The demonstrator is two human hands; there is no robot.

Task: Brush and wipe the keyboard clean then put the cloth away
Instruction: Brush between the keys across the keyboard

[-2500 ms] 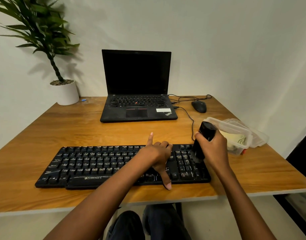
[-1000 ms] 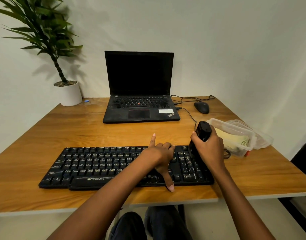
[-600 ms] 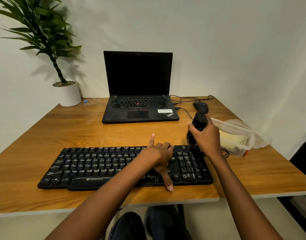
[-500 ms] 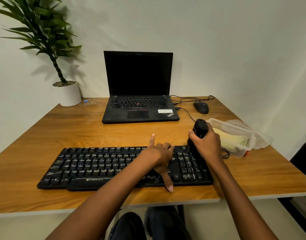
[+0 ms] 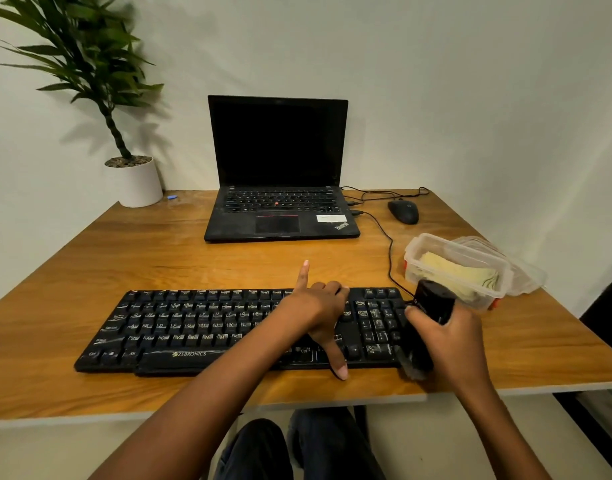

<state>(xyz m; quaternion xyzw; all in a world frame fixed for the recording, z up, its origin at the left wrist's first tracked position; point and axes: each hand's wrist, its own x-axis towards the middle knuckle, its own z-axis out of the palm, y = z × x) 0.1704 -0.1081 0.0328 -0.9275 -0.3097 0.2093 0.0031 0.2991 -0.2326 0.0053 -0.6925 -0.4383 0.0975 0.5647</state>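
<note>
A black keyboard (image 5: 228, 327) lies along the near edge of the wooden counter (image 5: 89, 265), its cable running back toward the open laptop (image 5: 280, 188) behind it. The person's left hand (image 5: 318, 313) rests on the right part of the keyboard, grasping nothing: the forefinger points away over the far edge, the thumb reaches down past the near edge onto the wood, and the other fingers curl loosely on the keys. The right hand (image 5: 446, 337) is clenched round a black brush (image 5: 425, 327), held tilted with its thick handle up toward the far right and its dark bristles down at the keyboard's near right corner, touching the edge by the number pad; the bristle tip looks blurred.

Just beyond that hand stands a clear plastic tub (image 5: 415, 258) with a pale yellow cloth (image 5: 450, 271) folded inside, and its lid (image 5: 526, 275) lies against its far side. A black mouse (image 5: 403, 211) sits to the right of the laptop. A potted plant (image 5: 134, 181) stands in the far left corner, against the wall.
</note>
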